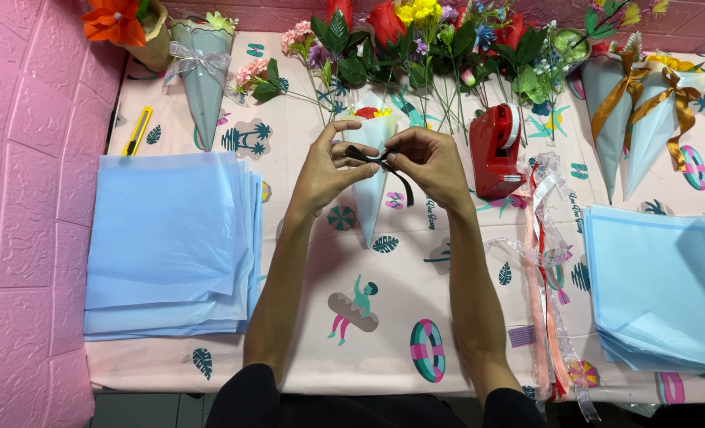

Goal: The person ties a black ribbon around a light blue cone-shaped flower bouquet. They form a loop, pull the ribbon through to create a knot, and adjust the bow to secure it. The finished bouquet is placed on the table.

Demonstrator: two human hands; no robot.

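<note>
Both hands meet over the middle of the table [416,293]. The left hand [330,168] and right hand [427,158] each pinch a black ribbon [378,161] between thumb and fingertips — the fingers are closed on it, one hand at each side of a small bow shape, and a loose tail hangs down below the right hand.

Just under the hands lies a pale blue paper cone [370,198], point toward the person, with red and yellow blooms at its open end just beyond the fingers.

Right of the right hand stands a red tape dispenser [496,150], and nearer the person on that side trails a bundle of pink and clear ribbons [544,269]. Beyond the hands lie loose flowers [416,40]. Well to the left of the left hand sits a stack of blue sheets [170,242]; another stack [661,285] lies far right. A yellow cutter [137,131] lies far left — beyond the sheets.
</note>
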